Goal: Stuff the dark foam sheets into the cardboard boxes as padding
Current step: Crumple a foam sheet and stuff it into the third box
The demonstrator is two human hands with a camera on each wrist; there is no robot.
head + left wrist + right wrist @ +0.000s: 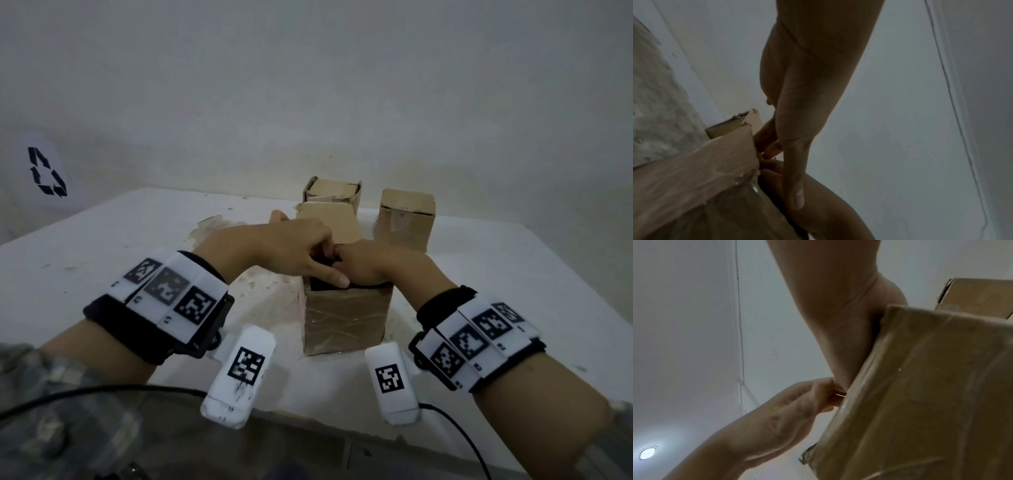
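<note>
A worn white table (102,240) stands against a bare pale wall. Nearest, wrist bands carry black-and-white square code tags; no lettering can be read. The left hand (274,250) and right hand (373,265) meet over the open top of a taped cardboard box (346,318), fingers bent down into it onto dark foam (318,285); whether they pinch it cannot be told. Behind stand two more boxes (406,219). Far left, a white bag bears a black recycling symbol (46,171).
</note>
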